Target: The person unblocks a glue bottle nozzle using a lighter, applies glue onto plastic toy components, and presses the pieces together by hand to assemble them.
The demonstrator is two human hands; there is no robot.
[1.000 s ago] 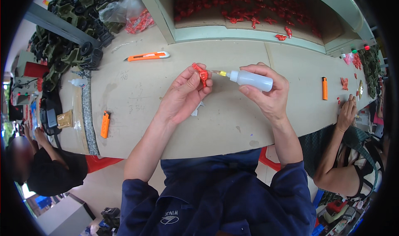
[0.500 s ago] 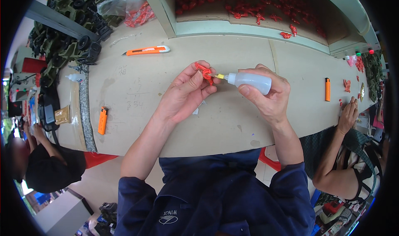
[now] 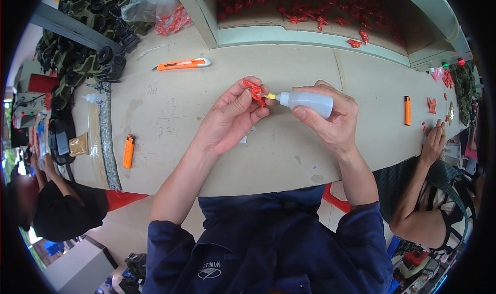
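Above the middle of the table, my left hand pinches a small red plastic figure between thumb and fingers. Its exact shape is partly covered by the fingertips. My right hand is wrapped round a translucent white squeeze bottle, tilted almost flat with its tip toward the left. The bottle's yellow-based nozzle reaches the figure, and its thin tip looks to be touching it.
An orange utility knife lies behind my hands. Orange lighters rest at left and right. A shelf with red parts spans the back. Dark green toy vehicles pile up far left. People sit on both sides.
My right hand and the bottle have shifted slightly left, bringing the nozzle closer in on the red figure. The left hand keeps its hold, almost unmoved.
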